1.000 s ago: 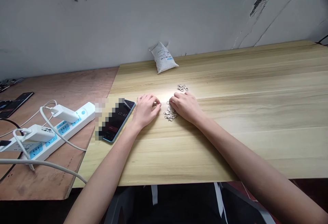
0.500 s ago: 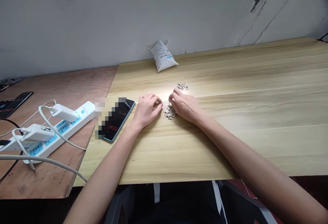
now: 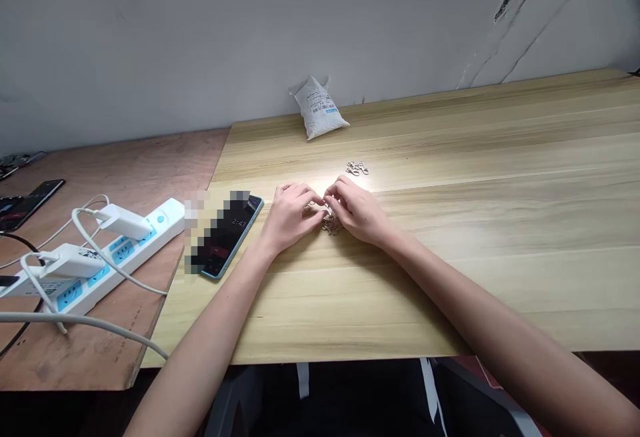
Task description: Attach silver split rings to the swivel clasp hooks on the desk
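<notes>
Alright, your left hand (image 3: 290,220) and your right hand (image 3: 357,213) have closed in on each other at the centre of the frame. Where the last shot showed a gap between them, the fingers (image 3: 336,190) now nearly meet over the little heap of silver lobster-clasp hooks (image 3: 333,225). Those are shiny, curved metal pieces, tangled together, and most of the heap now sits under and just in front of your fingers, with bits of bright metal poking out between the two hands. You may be pinching one, but from up here I cannot tell which hand, if either, has a firm hold.

A second small cluster of silver clasps (image 3: 357,168) lies apart, farther up the table beyond your right hand, in a bright patch of light. All of it sits on a pale, streaky-grained wooden tabletop (image 3: 450,290). At the back, against the grey, cracked wall (image 3: 200,37), slumps a white barcode-labelled packet (image 3: 318,109). Just left of your left hand lies a blue-edged smartphone (image 3: 227,237), its lit screen partly blurred out. Farther left, on a reddish plywood table (image 3: 110,163), a white power strip with blue sockets (image 3: 135,250) holds white chargers (image 3: 125,222).
</notes>
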### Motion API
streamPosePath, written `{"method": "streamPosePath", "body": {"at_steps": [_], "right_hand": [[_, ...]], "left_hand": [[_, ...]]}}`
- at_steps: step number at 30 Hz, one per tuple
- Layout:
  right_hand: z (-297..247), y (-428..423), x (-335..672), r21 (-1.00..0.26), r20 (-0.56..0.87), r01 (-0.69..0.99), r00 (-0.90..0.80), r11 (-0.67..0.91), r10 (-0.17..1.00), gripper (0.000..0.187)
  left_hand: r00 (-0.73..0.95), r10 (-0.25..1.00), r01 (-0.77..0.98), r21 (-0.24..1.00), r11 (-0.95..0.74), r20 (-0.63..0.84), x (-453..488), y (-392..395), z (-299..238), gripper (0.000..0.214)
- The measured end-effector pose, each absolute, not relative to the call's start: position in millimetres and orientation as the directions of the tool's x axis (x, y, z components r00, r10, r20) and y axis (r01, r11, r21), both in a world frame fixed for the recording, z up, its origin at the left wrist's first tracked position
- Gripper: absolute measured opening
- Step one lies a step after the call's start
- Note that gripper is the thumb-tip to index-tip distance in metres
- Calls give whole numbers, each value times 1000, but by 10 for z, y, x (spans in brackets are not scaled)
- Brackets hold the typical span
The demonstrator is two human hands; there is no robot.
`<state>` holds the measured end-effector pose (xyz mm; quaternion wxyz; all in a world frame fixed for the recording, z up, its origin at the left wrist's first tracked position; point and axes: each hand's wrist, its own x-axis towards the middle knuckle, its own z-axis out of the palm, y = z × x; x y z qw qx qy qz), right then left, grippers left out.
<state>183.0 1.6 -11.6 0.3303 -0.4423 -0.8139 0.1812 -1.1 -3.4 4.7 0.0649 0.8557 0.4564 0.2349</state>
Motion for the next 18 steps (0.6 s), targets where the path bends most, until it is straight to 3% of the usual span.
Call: {"method": "streamPosePath", "body": {"at_steps": [4,11,18], "right_hand": [[-101,16,1828,-635,387,561,-364,531,847,13],[-92,19,1848,-614,383,588,-361,526,850,15],[-80,29,1853,-723,312,491,-396,486,864,19]], "left_hand": [[456,813,728,373,-575,363,-4,-37,50,8],[372,849,715,467,-520,376,-4,-50,108,8],[356,829,692,475,-544,432,-36,-28,104,11]]}}
